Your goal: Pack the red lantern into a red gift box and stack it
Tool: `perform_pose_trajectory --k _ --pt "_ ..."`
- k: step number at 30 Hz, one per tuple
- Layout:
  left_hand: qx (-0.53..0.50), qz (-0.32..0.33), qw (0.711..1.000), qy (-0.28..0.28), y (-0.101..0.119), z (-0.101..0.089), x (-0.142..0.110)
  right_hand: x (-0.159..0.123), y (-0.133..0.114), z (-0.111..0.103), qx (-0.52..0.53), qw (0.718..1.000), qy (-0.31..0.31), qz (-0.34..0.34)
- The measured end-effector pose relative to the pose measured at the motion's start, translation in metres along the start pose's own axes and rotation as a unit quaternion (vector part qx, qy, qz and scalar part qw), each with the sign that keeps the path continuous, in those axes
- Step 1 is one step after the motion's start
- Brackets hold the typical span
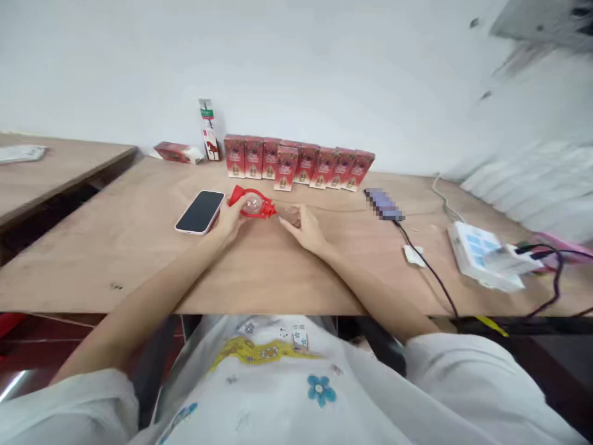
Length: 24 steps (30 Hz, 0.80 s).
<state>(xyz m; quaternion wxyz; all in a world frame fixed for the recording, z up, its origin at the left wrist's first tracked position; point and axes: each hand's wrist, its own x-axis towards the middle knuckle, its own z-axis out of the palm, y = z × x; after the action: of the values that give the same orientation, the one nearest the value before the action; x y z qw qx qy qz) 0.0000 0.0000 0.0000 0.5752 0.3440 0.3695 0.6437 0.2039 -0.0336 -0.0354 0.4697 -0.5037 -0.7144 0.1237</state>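
My left hand grips a red plastic piece with a clear bulb on the wooden table. My right hand lies just to the right of it, fingers curled around a small clear item that I cannot make out. A phone lies face up, left of my left hand. Behind both hands stands a row of several red boxes.
A tall red and white tube and a lying red box are by the wall. A blurred device with a black cable, a white box and more cables lie on the right. A second table stands left.
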Motion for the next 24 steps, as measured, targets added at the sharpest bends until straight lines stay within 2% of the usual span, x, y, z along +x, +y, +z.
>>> perform_pose_trajectory --k 2,5,7,9,12,17,21,24 --pt "-0.001 -0.017 1.000 -0.008 0.000 0.001 -0.001 0.001 -0.001 0.004 0.072 0.995 -0.035 0.052" --pt "-0.001 -0.033 0.999 -0.007 0.000 0.001 -0.003 0.003 -0.001 0.005 0.095 0.987 -0.078 0.106" --pt "-0.001 -0.036 0.999 -0.001 0.001 0.002 -0.004 0.004 -0.001 0.001 0.044 0.989 -0.092 0.112" --pt "-0.004 -0.035 0.999 0.001 0.002 0.002 -0.006 0.005 -0.002 -0.005 -0.045 0.993 -0.081 0.077" --pt "-0.008 -0.043 0.999 0.003 0.004 0.002 -0.007 0.002 -0.006 -0.008 -0.161 0.984 -0.061 0.049" --pt "-0.004 -0.050 0.999 0.004 0.004 0.003 -0.008 -0.003 -0.008 -0.001 -0.231 0.968 -0.091 0.036" --pt "0.002 -0.054 0.998 0.010 0.003 0.004 -0.009 -0.003 0.000 0.003 -0.145 0.985 -0.087 0.024" --pt "-0.004 -0.070 0.997 0.019 0.004 0.005 -0.010 -0.001 0.002 0.003 -0.003 1.000 -0.023 0.015"
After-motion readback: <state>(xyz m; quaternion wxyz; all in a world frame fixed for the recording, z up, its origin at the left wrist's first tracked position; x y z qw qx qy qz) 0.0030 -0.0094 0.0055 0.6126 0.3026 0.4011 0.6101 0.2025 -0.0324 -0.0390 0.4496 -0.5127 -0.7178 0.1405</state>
